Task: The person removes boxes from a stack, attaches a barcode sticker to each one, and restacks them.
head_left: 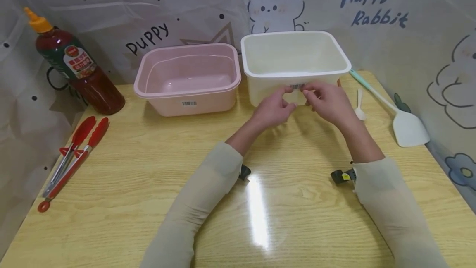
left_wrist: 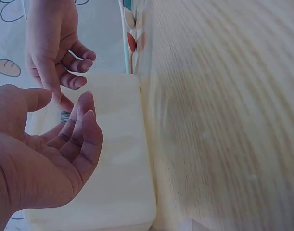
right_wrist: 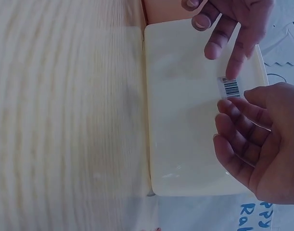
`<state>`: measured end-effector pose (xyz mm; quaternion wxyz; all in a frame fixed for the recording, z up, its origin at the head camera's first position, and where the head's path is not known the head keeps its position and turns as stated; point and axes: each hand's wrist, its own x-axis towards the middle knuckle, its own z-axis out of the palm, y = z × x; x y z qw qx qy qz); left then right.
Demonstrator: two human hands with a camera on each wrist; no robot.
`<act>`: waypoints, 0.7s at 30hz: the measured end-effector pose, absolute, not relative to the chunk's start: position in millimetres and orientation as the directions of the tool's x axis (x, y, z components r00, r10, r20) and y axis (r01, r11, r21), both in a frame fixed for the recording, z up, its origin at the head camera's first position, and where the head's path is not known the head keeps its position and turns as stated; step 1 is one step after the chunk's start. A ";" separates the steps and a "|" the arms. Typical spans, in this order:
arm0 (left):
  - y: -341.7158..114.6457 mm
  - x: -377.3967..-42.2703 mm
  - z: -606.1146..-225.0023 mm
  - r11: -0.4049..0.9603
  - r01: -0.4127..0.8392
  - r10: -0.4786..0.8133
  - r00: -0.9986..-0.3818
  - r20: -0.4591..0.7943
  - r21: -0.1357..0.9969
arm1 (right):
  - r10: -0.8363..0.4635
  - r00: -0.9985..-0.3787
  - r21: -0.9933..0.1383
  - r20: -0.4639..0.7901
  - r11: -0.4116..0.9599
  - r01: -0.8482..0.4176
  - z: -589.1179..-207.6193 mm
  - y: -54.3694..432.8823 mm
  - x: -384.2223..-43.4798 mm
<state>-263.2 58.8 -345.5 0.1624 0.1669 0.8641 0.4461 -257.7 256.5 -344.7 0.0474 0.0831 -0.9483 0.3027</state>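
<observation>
A white plastic basin (head_left: 256,90) stands at the back of the table, with a small barcode sticker (right_wrist: 231,88) on its front wall. My left hand (head_left: 273,108) reaches to the sticker's left end, its index fingertip touching there and the other fingers relaxed. From the other side comes my right hand (head_left: 329,100), index fingertip at the sticker's right edge and thumb close by. Its remaining fingers are loosely bent, as the right wrist view shows. The sticker lies against the wall; whether an edge is lifted I cannot tell.
Left of the white basin is a pink basin (head_left: 219,100). A sauce bottle (head_left: 83,65) and red-tipped tongs (head_left: 74,156) occupy the left side. At the right lie a small white spoon (head_left: 359,106) and a white spatula (head_left: 409,129); an orange-red spoon (left_wrist: 132,43) is partly hidden.
</observation>
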 end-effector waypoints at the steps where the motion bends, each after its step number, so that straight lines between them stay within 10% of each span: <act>1: 57.2 -261.6 -345.5 0.542 0.145 0.439 -0.889 -0.132 0.828 | -0.128 -0.982 -0.574 0.138 0.798 -0.185 -345.0 256.0 -256.3; 21: -33.0 -238.6 -333.2 0.405 0.143 0.372 -0.928 -0.019 0.903 | -0.054 -0.994 -0.650 0.098 0.753 -0.105 -338.3 278.5 -237.0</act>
